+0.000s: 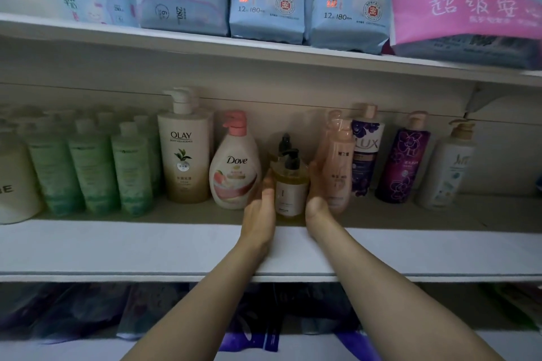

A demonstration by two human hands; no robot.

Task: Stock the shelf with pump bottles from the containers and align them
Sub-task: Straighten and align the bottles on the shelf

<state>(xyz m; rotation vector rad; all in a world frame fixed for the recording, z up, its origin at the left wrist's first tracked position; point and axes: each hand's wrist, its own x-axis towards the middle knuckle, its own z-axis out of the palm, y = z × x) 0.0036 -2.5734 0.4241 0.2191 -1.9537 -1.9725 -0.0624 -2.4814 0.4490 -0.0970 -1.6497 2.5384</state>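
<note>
White shelf (117, 243): amber pump bottle (290, 189) pressed between left hand (260, 209) and right hand (318, 202), grips flat.

A small clear pump bottle of amber liquid (289, 187), with a black pump and white label, stands upright on the white shelf (117, 243). It sits between a white-and-pink Dove pump bottle (234, 167) and a tall peach pump bottle (337, 161), slightly forward of both.

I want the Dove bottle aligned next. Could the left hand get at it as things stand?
Probably yes. The left hand lies against the amber bottle, directly beside the Dove bottle, and the shelf in front of that bottle is bare, so nothing seems to block it.
</note>
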